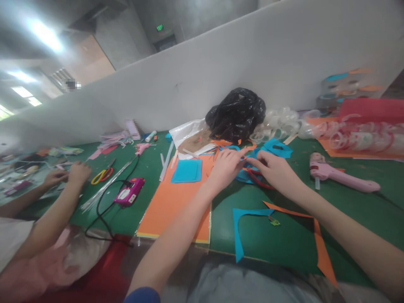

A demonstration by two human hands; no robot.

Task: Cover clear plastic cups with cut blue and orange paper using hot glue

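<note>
Plastic bag (238, 113): black, crumpled, near the wall (151, 84)
Power strip (129, 193): purple, with a black cord (97, 207)
Exit sign (160, 27): green, lit, up high

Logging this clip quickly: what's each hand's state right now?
Left hand: fingers stretched over the scraps; can't tell if gripping.
Right hand: fingers bent by the red handle; too blurred to confirm a hold.
</note>
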